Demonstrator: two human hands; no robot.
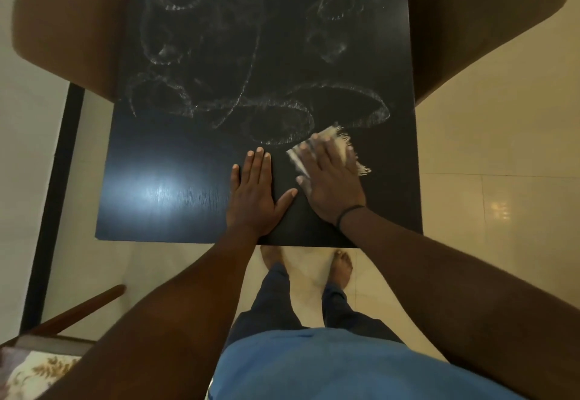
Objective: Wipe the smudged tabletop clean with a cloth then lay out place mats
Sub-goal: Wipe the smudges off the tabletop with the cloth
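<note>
Pressing flat-fingered, the right hand (329, 179) holds the cloth (340, 145) against the desk (175, 148) near its front right, just below the white smudges (219, 54); the left hand (254, 192) rests open and empty beside it, bracing. Best to sweep in overlapping passes toward the far end, keeping even pressure. No place mats are in view

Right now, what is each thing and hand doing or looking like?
Dark rectangular tabletop: near part clean, far part smudged.
White chalky smudges: not yet wiped.
Pale frayed cloth: flat under right hand.
Right hand: pressing cloth, fingers straight.
Left hand: flat on table.
</note>
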